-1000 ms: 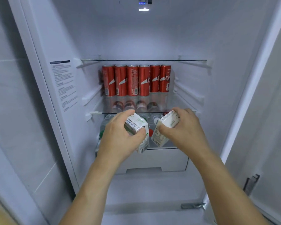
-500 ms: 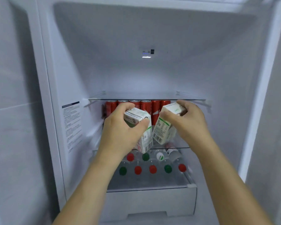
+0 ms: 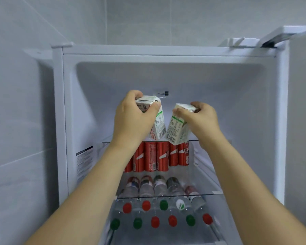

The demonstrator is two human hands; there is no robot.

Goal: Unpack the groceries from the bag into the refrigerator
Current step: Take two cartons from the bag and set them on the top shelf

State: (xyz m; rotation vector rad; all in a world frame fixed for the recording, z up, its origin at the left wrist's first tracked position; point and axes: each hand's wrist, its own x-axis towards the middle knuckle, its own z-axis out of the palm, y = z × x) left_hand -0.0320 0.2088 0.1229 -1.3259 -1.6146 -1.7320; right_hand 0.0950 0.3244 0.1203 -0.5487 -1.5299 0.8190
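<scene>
I hold two small white milk cartons inside the open refrigerator [image 3: 166, 78]. My left hand [image 3: 132, 119] grips the left carton [image 3: 158, 124] by its top, and my right hand [image 3: 200, 119] grips the right carton [image 3: 176, 129] the same way. Both cartons tilt toward each other, their lower corners close together just above the top glass shelf [image 3: 193, 139]. The compartment above that shelf holds nothing else. The grocery bag is out of view.
A row of red cans [image 3: 160, 156] stands on the second shelf. Below it lie several clear bottles [image 3: 155, 221] with red and green caps. The fridge door [image 3: 302, 121] stands open at the right; a white wall panel [image 3: 21, 121] is at the left.
Both hands have raised the cartons from the lower shelves up to the top compartment, and my view has tilted upward with them.
</scene>
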